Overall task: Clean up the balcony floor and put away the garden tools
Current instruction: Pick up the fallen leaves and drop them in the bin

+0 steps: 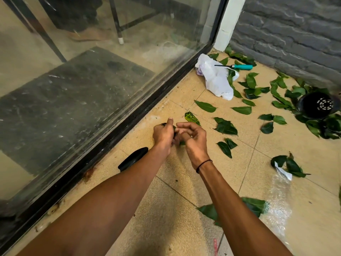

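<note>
Both my forearms reach out over the tan floor tiles (184, 218), hands meeting beside the glass door's track (129, 115). Glossy green leaves (226, 127) lie scattered across the tiles to my right (one yellow-mottled). My left hand (163, 134) is fisted around a few leaves, thumb up; my right hand (193, 137) curls loosely against it, fingertips pinching leaf edges.

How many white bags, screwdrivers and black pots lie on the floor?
White bag: 1
Screwdriver: 1
Black pot: 1
Total: 3
</note>
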